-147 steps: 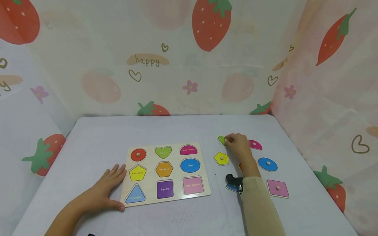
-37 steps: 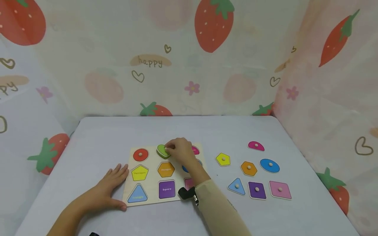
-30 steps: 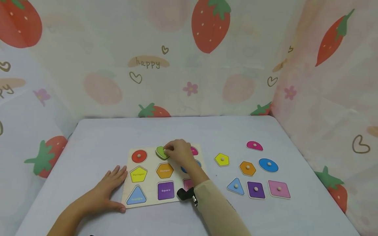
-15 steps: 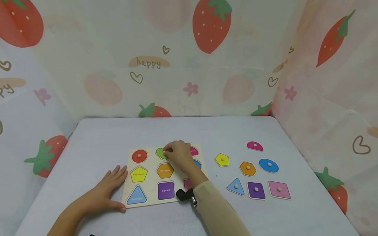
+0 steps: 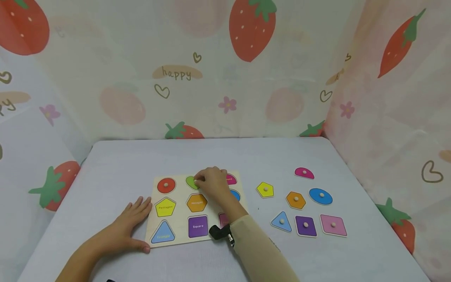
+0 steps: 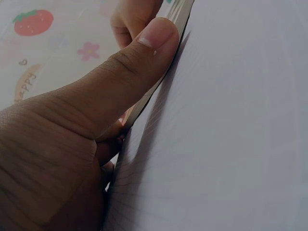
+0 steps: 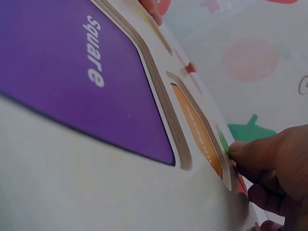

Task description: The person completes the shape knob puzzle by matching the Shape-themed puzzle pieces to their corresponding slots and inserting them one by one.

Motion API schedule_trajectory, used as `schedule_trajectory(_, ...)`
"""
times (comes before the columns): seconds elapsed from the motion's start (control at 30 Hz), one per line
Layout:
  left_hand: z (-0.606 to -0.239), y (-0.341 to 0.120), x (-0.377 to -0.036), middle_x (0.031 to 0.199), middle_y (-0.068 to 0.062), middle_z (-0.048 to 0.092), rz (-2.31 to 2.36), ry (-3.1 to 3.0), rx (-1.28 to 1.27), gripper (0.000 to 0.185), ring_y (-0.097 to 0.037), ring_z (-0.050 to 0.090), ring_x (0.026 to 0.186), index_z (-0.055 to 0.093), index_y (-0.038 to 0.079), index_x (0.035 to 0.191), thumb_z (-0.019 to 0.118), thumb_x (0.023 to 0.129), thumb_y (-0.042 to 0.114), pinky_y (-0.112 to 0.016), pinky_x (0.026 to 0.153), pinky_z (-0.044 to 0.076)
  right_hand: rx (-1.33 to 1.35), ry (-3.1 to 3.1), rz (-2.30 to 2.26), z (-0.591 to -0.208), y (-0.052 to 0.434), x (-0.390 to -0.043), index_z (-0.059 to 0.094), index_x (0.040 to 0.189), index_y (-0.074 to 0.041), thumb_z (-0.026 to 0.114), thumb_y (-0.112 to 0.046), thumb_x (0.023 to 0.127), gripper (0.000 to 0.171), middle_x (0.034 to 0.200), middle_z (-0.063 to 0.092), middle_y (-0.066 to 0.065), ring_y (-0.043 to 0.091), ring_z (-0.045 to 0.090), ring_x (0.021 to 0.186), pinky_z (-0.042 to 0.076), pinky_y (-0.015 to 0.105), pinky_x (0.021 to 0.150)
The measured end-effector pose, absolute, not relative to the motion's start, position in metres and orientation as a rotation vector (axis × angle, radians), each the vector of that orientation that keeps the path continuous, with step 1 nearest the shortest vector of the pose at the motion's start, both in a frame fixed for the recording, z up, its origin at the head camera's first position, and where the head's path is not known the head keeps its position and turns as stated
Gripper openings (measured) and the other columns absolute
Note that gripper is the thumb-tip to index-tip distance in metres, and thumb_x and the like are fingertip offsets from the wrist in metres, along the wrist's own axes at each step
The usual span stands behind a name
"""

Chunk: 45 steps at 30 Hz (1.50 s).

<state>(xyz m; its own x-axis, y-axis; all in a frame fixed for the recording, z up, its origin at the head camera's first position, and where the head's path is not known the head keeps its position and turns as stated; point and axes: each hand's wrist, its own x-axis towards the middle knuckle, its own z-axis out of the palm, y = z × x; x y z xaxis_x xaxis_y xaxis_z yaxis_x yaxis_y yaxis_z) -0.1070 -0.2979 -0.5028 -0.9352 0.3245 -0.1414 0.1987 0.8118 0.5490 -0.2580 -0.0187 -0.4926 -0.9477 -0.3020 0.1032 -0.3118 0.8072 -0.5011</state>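
Note:
A wooden shape-puzzle board (image 5: 180, 239) lies on the white table. At its top middle, my right hand (image 5: 214, 185) pinches the small knob of a green heart puzzle piece (image 5: 190, 181), which lies level in the heart recess. Fingers cover the heart's right part. In the right wrist view the thumb and fingertips meet at the green heart (image 7: 222, 139), beyond the hexagon recess (image 7: 196, 126). My left hand (image 5: 123, 229) rests with spread fingers against the board's left edge; its thumb (image 6: 139, 57) lies at the board's corner. The red circle piece (image 5: 166, 185) sits in its recess.
Right of the board lie knobbed pieces: a yellow pentagon (image 5: 265, 189), orange hexagon (image 5: 296, 200), magenta half round (image 5: 304, 173), blue oval (image 5: 320, 196), blue triangle (image 5: 281, 222), purple square (image 5: 305, 226) and pink rectangle (image 5: 333, 225). Printed curtains stand behind and beside the table.
My right hand has carried the green heart leftward from among the loose pieces to the board, and the heart has gone from tilted to level in its recess. My left hand has stayed put.

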Motion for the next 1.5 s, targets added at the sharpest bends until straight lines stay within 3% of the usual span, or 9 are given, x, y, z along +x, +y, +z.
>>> schedule_trajectory(0.37,-0.500,-0.298,-0.104,0.171,-0.012,0.018,0.807,2.769,0.407,0.134,-0.038,0.000,0.159,0.028,0.007,0.161,0.087,0.058,0.068,-0.054,0.127,-0.007,0.499,-2.970,0.824,-0.491,-0.021,-0.255,0.082,0.106,-0.026,0.074,-0.035,0.096,0.016,0.087,0.071,-0.014,0.012,0.056,0.096,0.035,0.047,0.109)
schedule_trajectory(0.77,-0.499,-0.300,-0.103,0.172,-0.011,0.016,0.802,2.767,0.397,0.134,-0.037,-0.001,0.159,0.027,0.007,0.162,0.086,0.058,0.069,-0.050,0.127,-0.008,0.510,-3.007,0.849,-0.486,-0.022,-0.254,0.080,0.109,-0.025,0.074,-0.036,0.096,0.018,0.085,0.070,-0.015,0.011,0.058,0.094,0.035,0.046,0.109)
schedule_trajectory(0.97,-0.499,-0.301,-0.102,0.172,-0.011,0.016,0.813,2.764,0.406,0.133,-0.037,-0.001,0.159,0.028,0.006,0.161,0.086,0.059,0.068,-0.050,0.128,-0.009,0.597,-3.020,0.869,-0.465,-0.015,-0.256,0.077,0.117,-0.023,0.073,-0.033,0.096,0.023,0.095,0.075,-0.011,0.012,0.062,0.093,0.040,0.043,0.097)
schedule_trajectory(1.17,-0.503,-0.301,-0.101,0.171,-0.011,0.016,0.826,2.753,0.393,0.133,-0.038,-0.001,0.159,0.028,0.006,0.161,0.087,0.059,0.067,-0.054,0.127,-0.007,0.706,-2.973,0.855,-0.439,-0.004,-0.249,0.074,0.123,-0.022,0.068,-0.034,0.100,0.027,0.105,0.076,-0.008,0.015,0.063,0.102,0.046,0.043,0.103)
schedule_trajectory(1.5,-0.501,-0.299,-0.104,0.172,-0.008,0.016,0.791,2.777,0.415,0.133,-0.036,0.000,0.160,0.028,0.008,0.162,0.084,0.060,0.072,-0.044,0.128,-0.009,0.775,-2.744,0.890,-0.411,0.050,-0.242,0.076,0.120,-0.020,0.071,-0.027,0.098,0.023,0.108,0.075,-0.006,0.014,0.061,0.103,0.056,0.031,0.090)
